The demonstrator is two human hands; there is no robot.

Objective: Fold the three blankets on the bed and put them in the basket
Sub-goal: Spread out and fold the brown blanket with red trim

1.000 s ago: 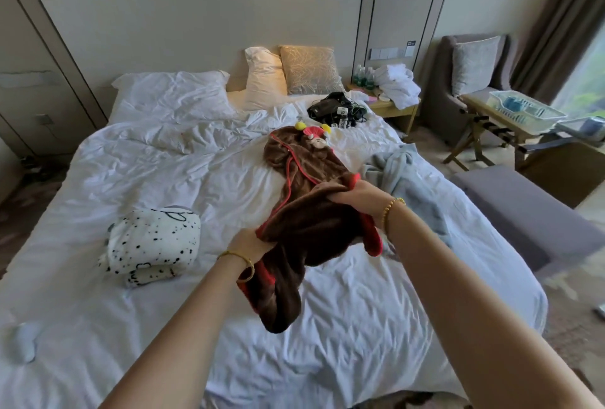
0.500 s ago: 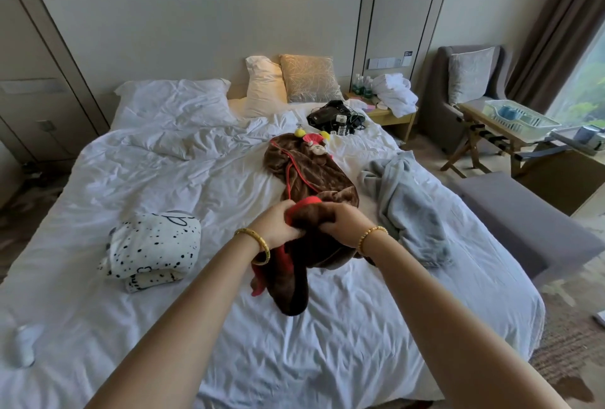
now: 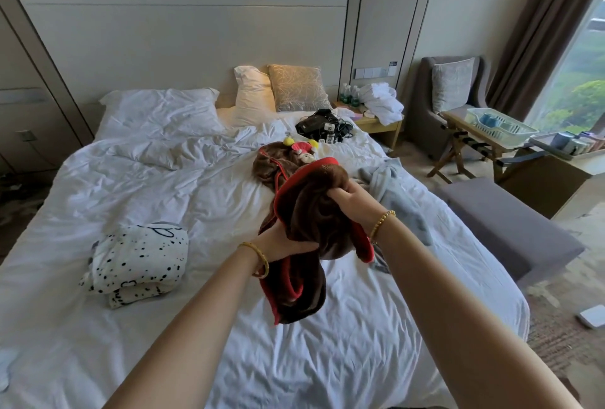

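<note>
The brown blanket (image 3: 307, 228) is gripped above the bed (image 3: 327, 359) by the left hand (image 3: 278, 241) low and the right hand (image 3: 352, 201) higher, fingers curled into it. A spotted blanket (image 3: 137, 264) is folded left; a grey blanket (image 3: 396, 196) is crumpled right.

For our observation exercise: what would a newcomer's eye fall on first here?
Both hands, left and right, grip a brown blanket with red edging above the bed. A spotted blanket lies folded on the left, a grey blanket rumpled on the right.
</note>
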